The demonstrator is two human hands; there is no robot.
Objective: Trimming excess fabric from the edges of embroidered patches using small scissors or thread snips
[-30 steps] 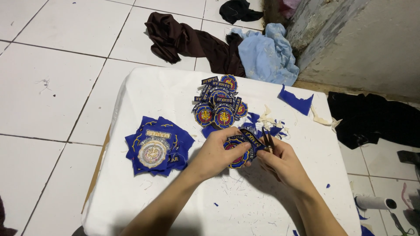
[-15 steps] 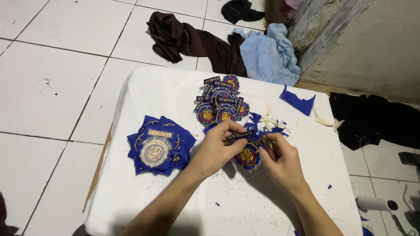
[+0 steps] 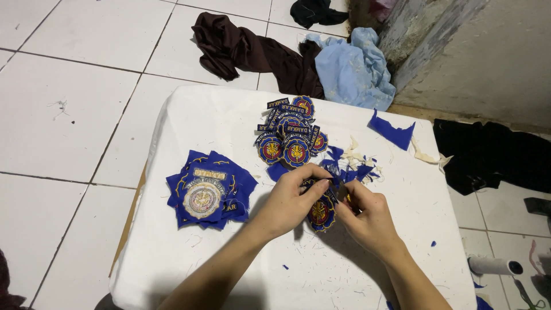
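Head view: both hands, left hand (image 3: 287, 202) and right hand (image 3: 367, 221), pinch the round blue sewn badge (image 3: 320, 212); loose fingers might drop it onto the white desk (image 3: 189, 115).

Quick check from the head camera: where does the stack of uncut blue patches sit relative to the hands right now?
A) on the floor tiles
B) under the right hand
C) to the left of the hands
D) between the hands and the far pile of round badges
C: the stack of uncut blue patches lies on the white table, left of the left hand and right hand, which hold a round badge.
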